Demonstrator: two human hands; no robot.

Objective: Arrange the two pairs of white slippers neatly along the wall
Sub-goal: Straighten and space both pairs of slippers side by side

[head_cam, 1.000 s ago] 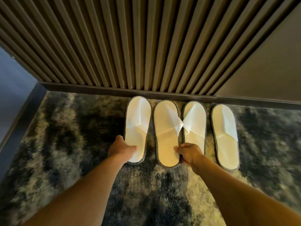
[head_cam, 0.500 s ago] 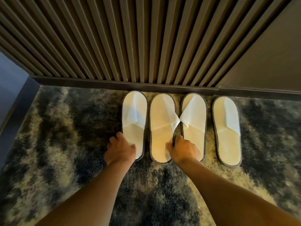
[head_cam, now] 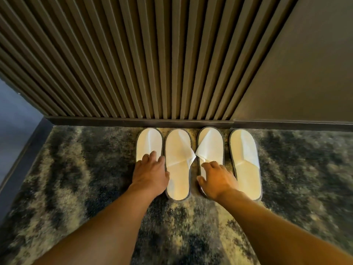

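Observation:
Four white slippers with grey rims lie side by side on the carpet, toes at the baseboard (head_cam: 133, 121). My left hand (head_cam: 150, 173) rests flat on the heel half of the leftmost slipper (head_cam: 149, 140), fingers spread. The second slipper (head_cam: 177, 150) lies free between my hands. My right hand (head_cam: 219, 178) lies across the heel half of the third slipper (head_cam: 211, 142), thumb at its left edge. The folded straps of these two slippers meet in the narrow gap between them. The fourth slipper (head_cam: 245, 159) lies untouched on the right, its heel a little further from the wall.
A dark slatted wall (head_cam: 133, 64) rises behind the slippers, with a plain dark panel (head_cam: 305, 73) to its right. The shaggy grey and beige carpet (head_cam: 76, 178) spreads to both sides. A dark raised edge (head_cam: 21, 163) borders the carpet on the left.
Both hands have slid forward from the heel ends onto the slippers. The leftmost and third slippers sit closer to the baseboard, and a small gap has opened between the second and third.

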